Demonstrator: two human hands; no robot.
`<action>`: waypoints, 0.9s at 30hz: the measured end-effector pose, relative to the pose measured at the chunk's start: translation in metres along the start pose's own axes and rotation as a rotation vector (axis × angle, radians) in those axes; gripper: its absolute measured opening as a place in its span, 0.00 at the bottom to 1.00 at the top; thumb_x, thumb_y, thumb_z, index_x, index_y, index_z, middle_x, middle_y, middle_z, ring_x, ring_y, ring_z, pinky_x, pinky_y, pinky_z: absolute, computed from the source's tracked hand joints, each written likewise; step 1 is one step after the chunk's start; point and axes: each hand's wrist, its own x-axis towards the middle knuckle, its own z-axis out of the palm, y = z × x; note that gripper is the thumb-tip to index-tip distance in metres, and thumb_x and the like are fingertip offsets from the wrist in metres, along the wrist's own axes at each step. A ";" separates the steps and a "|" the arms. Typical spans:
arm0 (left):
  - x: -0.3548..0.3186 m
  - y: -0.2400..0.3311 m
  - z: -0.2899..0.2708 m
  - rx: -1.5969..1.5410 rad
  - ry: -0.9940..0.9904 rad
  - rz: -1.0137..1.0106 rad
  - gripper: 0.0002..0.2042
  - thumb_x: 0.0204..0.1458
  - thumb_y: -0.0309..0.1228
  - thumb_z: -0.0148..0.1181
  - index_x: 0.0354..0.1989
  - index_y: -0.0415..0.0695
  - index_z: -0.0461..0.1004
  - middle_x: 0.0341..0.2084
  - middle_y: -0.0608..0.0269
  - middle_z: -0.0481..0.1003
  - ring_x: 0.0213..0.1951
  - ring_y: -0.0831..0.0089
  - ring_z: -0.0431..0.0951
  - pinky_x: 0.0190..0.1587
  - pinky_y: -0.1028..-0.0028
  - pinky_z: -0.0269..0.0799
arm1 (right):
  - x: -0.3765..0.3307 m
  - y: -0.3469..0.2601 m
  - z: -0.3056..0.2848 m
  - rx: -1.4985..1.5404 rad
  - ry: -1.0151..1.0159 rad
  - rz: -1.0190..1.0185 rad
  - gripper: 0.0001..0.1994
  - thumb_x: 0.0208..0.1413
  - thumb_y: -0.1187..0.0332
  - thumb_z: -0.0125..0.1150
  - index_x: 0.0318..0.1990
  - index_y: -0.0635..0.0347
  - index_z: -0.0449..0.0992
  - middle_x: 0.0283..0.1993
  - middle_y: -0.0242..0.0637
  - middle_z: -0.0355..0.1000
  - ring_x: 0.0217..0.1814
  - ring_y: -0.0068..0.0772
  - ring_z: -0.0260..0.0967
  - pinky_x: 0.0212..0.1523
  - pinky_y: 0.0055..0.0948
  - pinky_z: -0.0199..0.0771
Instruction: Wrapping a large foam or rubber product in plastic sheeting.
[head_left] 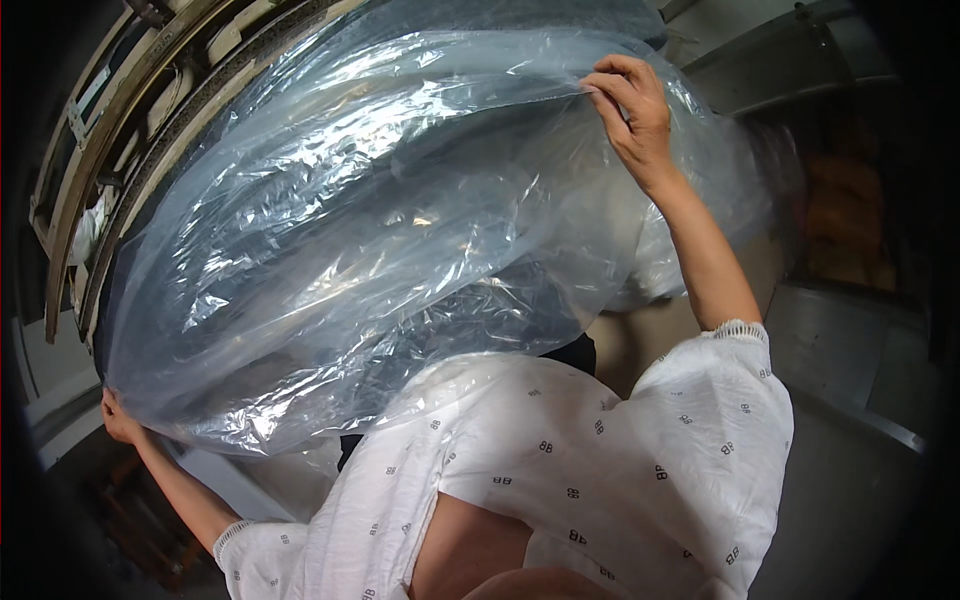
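Note:
A large sheet of clear plastic film [340, 270] spreads across the middle, wrinkled and shiny, with layers overlapping. My right hand [635, 110] pinches its edge at the upper right, thumb and fingertips pressed together. Far out at the lower left, my left hand [120, 415] grips the film's corner; its fingers are partly hidden by the plastic. Between the two hands the film hangs loose and billows, and its lower edge lies near my white shirt. More film trails off to the right beyond my right forearm.
A curved-looking wood and metal frame [110, 170] runs along the left and upper left. At the upper right stands a grey metal surface [790, 70]. An orange-brown thing [845, 220] sits in shadow at the right. Grey panels [840, 340] lie below it.

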 end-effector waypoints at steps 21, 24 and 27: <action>-0.026 -0.080 -0.090 -0.460 0.128 -0.042 0.18 0.55 0.39 0.52 0.49 0.41 0.72 0.45 0.63 0.73 0.47 0.74 0.70 0.52 0.77 0.62 | 0.138 0.017 0.102 0.091 -0.130 0.112 0.10 0.46 0.60 0.60 0.30 0.55 0.77 0.31 0.34 0.71 0.33 0.39 0.69 0.36 0.33 0.67; -0.048 -0.061 -0.130 -0.712 0.033 -0.222 0.19 0.54 0.39 0.53 0.50 0.40 0.70 0.49 0.61 0.70 0.50 0.72 0.68 0.54 0.75 0.59 | 0.128 0.009 0.090 0.169 -0.142 0.175 0.10 0.47 0.61 0.62 0.29 0.58 0.76 0.26 0.32 0.69 0.27 0.26 0.64 0.32 0.26 0.65; -0.072 -0.078 -0.172 -0.580 -0.009 -0.217 0.22 0.53 0.42 0.54 0.53 0.40 0.67 0.51 0.62 0.68 0.52 0.72 0.66 0.56 0.74 0.56 | 0.132 0.004 0.096 0.142 -0.145 0.146 0.12 0.47 0.58 0.63 0.28 0.59 0.75 0.24 0.31 0.69 0.25 0.23 0.62 0.29 0.25 0.62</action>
